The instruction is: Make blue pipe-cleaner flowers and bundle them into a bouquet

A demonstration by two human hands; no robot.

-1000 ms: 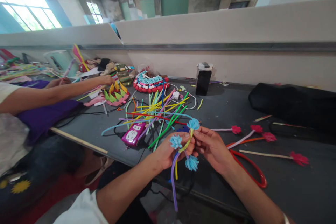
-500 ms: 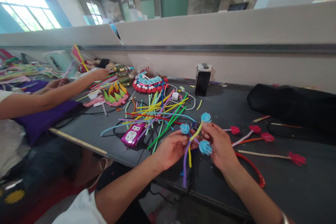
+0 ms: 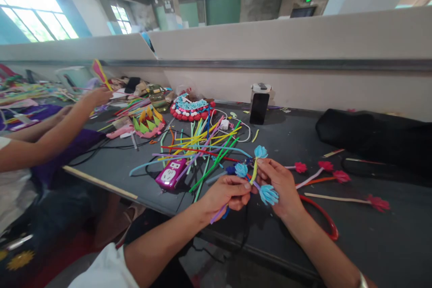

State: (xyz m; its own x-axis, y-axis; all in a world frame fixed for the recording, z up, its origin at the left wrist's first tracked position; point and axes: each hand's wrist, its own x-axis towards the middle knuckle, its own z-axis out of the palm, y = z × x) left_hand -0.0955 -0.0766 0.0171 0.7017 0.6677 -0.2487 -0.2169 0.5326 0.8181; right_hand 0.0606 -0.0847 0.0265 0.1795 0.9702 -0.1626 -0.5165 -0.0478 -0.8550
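Observation:
Between my hands is a small bunch of light-blue craft flowers on pipe cleaner stems, with a top bloom (image 3: 260, 152), a left bloom (image 3: 240, 170) and a lower right bloom (image 3: 269, 194). My left hand (image 3: 229, 194) is closed round the stems where they meet. A purple stem end (image 3: 218, 214) pokes out below its fingers. My right hand (image 3: 279, 182) pinches the yellow stem (image 3: 254, 174) just under the top bloom. Its fingertips are partly hidden. Red flowers on stems, one of them a red bloom (image 3: 378, 203), lie on the table right of my right hand.
Loose coloured pipe cleaners (image 3: 202, 144) and a purple power socket (image 3: 171, 174) lie left of my hands. Behind are a beaded blue-and-red piece (image 3: 192, 107) and a phone (image 3: 259, 108) against a container. A black bag (image 3: 371, 141) lies right. A co-worker's arm (image 3: 64, 130) reaches in left.
My left hand has closed further round the stems, and their hanging ends have swung to the lower left. The bunch has shifted slightly right. The co-worker's hand has moved left.

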